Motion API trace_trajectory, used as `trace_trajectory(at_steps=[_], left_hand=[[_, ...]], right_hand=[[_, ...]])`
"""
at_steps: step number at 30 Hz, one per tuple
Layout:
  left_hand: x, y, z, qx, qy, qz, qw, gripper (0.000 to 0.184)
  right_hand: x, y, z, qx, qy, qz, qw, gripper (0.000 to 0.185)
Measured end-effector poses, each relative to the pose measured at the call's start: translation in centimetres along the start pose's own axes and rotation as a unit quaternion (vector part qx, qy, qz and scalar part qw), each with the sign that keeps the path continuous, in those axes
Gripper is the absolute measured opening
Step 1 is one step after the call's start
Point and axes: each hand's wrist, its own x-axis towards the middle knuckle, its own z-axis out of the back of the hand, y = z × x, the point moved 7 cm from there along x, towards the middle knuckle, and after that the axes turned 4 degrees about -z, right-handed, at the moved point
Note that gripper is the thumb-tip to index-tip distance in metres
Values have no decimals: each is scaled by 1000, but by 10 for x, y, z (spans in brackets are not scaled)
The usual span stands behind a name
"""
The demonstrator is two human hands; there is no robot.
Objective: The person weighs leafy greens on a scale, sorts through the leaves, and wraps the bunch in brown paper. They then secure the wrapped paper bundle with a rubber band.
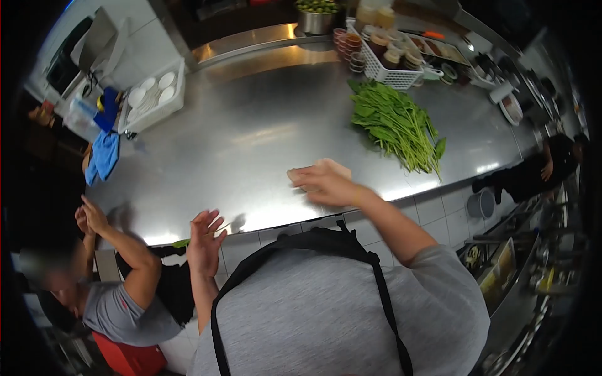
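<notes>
My left hand point(205, 243) is at the front edge of the steel table, its fingers curled and partly apart around a thin leafy stem point(181, 243). The stem's leaf shows left of the hand. Over the table near its front edge, my right hand point(326, 183) is blurred, palm down, with its fingers stretched to the left. A pale blurred shape beside its knuckles cannot be made out. A pile of leafy greens point(395, 122) lies on the table, beyond and to the right of my right hand, with its stems toward the front.
White basket of sauce containers point(392, 78), back right; metal pot point(315, 22) behind. White bin of small dishes point(157, 113) and blue cloth point(102, 156), left. A co-worker point(135, 307) sits at my left, hands near the steel table's point(251, 113) corner. Another person point(545, 166) stands far right.
</notes>
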Motion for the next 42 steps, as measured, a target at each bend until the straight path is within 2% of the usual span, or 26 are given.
trace_trajectory(at_steps=[2,3,6,8,10,12,16,19,21,22,24,26,28,30,33,35,36,38,39,40,41,42], left_hand=[[6,-4,-51,78,65,4,995,58],[9,1,-72,75,91,7,993,60],[18,19,-117,51,169,23,984,61],[17,25,-135,26,221,25,975,63],[12,32,-139,70,249,43,965,69],[9,37,-127,118,285,47,950,70],[11,48,-95,107,258,112,954,67],[21,56,-88,106,240,141,954,64],[25,57,-93,105,244,152,952,63],[25,55,-102,99,253,152,950,62],[31,54,-115,90,272,158,945,61],[34,62,-128,75,302,174,934,60],[36,69,-143,77,308,187,930,59],[35,76,-164,87,317,193,924,58],[30,92,-211,69,351,203,912,55],[31,109,-244,68,338,202,917,55],[29,117,-261,65,331,210,918,54],[28,132,-296,63,315,203,925,55],[34,139,-308,59,276,197,939,58],[39,145,-319,55,237,192,951,61],[45,151,-330,68,209,199,955,76],[53,156,-342,69,202,197,957,76]], right_hand=[[21,57,-14,54,-32,36,997,50],[29,80,-16,176,-47,60,981,50],[31,99,-16,219,-107,7,970,32],[23,91,-3,170,-180,34,968,20],[5,79,28,104,-257,73,958,13],[-16,38,62,18,-369,18,929,13],[-75,-6,165,-93,-534,-91,835,10],[-96,-34,210,-157,-563,-115,803,15],[-99,-54,216,-416,-478,-176,753,25],[-112,-64,219,-418,-480,-187,748,25],[-164,-97,234,-350,-515,-343,703,40],[-234,-164,242,-193,-514,-465,694,42],[-300,-218,228,-172,-483,-568,643,44],[-330,-252,212,-156,-388,-640,645,43],[-325,-265,203,-70,-366,-664,648,44],[-308,-282,204,-124,-358,-621,686,36],[-299,-301,208,-131,-375,-583,709,26],[-277,-296,225,-62,-458,-454,761,19],[-262,-294,232,39,-445,-394,803,29],[-253,-293,240,44,-441,-391,806,29],[-247,-291,248,59,-454,-408,790,44],[-242,-293,254,72,-466,-423,774,58]])
